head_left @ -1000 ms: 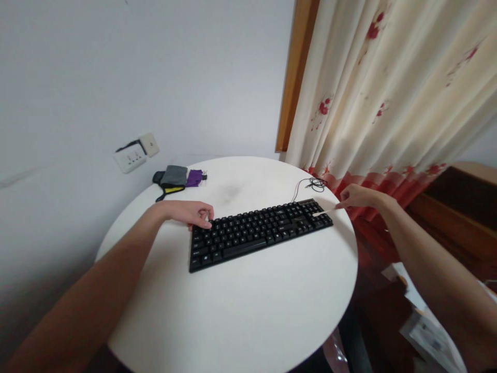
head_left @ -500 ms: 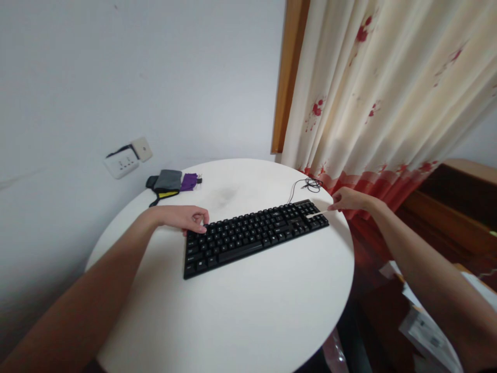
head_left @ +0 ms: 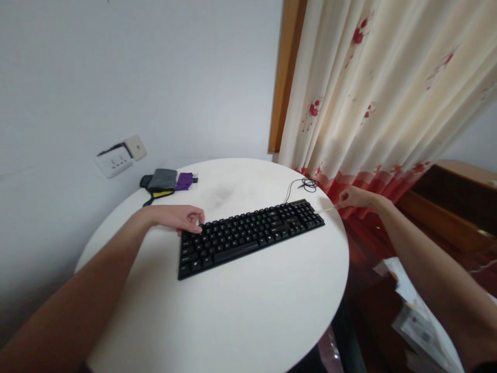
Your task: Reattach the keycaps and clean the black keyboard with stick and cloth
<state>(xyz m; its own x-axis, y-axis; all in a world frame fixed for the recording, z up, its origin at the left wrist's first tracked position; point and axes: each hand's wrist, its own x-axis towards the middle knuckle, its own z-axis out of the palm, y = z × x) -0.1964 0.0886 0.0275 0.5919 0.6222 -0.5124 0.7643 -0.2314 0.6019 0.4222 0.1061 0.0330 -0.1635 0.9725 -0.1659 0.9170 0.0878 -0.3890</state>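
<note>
Black computer keyboard [head_left: 248, 235]: position and hand contact

The keyboard lies at a slant on the round white table [head_left: 233, 316]. Left hand [head_left: 182, 216]: at the keyboard's far left corner, thumb tip on the keys, index finger bent, a small gap between the two. Whether the other fingers grip the edge cannot be determined. Right hand [head_left: 351, 197]: thumb and fingertips pinched together on a thin white stick [head_left: 326, 210], which points at the right edge of the numeric keypad [head_left: 310, 216]; tip contact cannot be confirmed. A coiled black cable [head_left: 309, 185] lies behind the keyboard's right end.
</note>
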